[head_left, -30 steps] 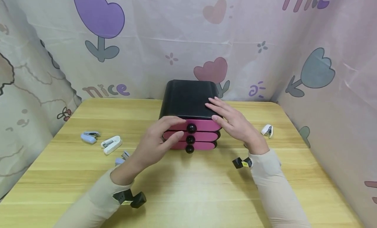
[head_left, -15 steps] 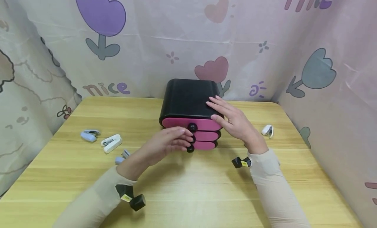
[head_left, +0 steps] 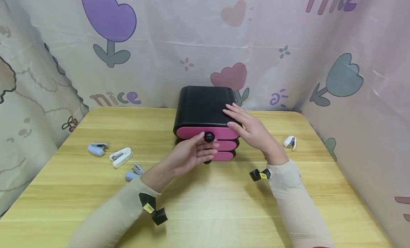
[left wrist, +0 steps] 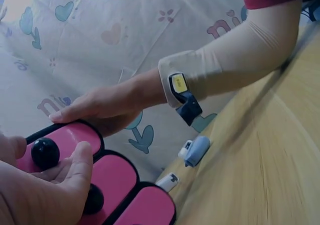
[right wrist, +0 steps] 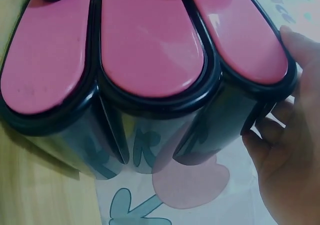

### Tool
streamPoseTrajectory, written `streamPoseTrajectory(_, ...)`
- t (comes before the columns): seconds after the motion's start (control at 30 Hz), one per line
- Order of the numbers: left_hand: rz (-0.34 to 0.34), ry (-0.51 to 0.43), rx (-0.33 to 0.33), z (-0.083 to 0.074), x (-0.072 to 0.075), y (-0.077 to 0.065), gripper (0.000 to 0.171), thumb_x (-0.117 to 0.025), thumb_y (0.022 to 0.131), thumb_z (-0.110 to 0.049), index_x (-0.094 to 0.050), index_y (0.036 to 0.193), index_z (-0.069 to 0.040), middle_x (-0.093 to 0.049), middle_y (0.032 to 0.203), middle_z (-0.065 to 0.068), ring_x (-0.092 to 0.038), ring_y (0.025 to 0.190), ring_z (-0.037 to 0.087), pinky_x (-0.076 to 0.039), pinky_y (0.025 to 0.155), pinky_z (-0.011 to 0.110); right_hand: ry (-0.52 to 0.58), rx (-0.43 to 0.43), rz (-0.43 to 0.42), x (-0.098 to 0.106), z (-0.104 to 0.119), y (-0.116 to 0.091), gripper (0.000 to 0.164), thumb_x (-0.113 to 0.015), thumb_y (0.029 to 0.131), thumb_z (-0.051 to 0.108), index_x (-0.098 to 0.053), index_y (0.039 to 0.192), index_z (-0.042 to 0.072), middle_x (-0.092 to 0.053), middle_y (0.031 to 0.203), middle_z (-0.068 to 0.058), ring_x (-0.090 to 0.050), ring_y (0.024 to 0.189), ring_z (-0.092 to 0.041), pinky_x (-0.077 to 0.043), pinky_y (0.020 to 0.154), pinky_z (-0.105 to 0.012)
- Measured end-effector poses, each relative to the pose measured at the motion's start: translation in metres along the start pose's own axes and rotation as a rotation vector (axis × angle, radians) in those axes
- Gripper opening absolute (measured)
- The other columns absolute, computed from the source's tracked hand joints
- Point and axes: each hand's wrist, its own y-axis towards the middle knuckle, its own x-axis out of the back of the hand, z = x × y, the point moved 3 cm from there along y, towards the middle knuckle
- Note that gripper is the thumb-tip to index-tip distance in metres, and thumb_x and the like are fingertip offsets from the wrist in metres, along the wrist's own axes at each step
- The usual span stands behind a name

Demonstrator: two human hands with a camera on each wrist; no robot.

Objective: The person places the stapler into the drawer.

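Observation:
A small black drawer chest (head_left: 203,105) with three pink drawer fronts stands at the table's middle. My left hand (head_left: 187,155) is palm up at its front. The thumb meets the side of the round black top knob (head_left: 209,137), and the index finger passes beneath it; the other fingers extend in front of the lower drawers. In the left wrist view this knob (left wrist: 45,153) shows between thumb and fingers. My right hand (head_left: 253,132) rests with extended fingers on the chest's top right edge. The drawers appear closed, and the middle knob is hidden in the head view.
On the left of the wooden table (head_left: 205,212) lie a blue mini stapler (head_left: 96,149), a white one (head_left: 121,157) and another bluish one (head_left: 133,172) near my left wrist. Another white mini stapler (head_left: 290,142) lies to the right. A patterned curtain (head_left: 160,63) hangs behind.
My left hand went from the upper drawer's left side down across the lower knobs, turned palm up and came to the top knob. The right hand stays on the chest.

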Motion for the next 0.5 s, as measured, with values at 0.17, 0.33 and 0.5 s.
streamPoseTrajectory(0.17,-0.071,-0.104,0.005,0.002,-0.001,0.009,0.055,-0.053,0.101,-0.036,-0.051,0.135,0.007,-0.068,0.115,0.016,-0.049,0.128,0.036,-0.041,0.105,0.04,0.013,-0.023,-0.009,-0.002,-0.006,0.004,0.048,-0.051,0.102,0.037,-0.049,0.146,0.019,-0.037,0.155,0.004,-0.022,0.146,-0.023,-0.022,0.116,-0.049)
streamPoseTrajectory(0.33,-0.136,-0.162,0.011,0.002,-0.001,0.011,0.054,-0.059,0.098,-0.036,-0.054,0.133,0.005,-0.07,0.112,0.015,-0.058,0.121,0.03,-0.042,0.103,0.037,0.012,-0.011,-0.012,-0.004,-0.008,0.007,0.048,-0.048,0.103,0.04,-0.05,0.145,0.018,-0.037,0.154,0.003,-0.022,0.146,-0.021,-0.02,0.117,-0.046)
streamPoseTrajectory(0.5,-0.146,-0.181,0.02,0.001,-0.001,0.014,0.046,-0.064,0.096,-0.035,-0.064,0.122,0.002,-0.071,0.109,0.015,-0.065,0.11,0.026,-0.046,0.1,0.036,0.008,-0.023,0.003,-0.002,-0.01,0.008,0.048,-0.042,0.104,0.041,-0.047,0.147,0.019,-0.034,0.156,0.004,-0.02,0.147,-0.019,-0.019,0.117,-0.046)
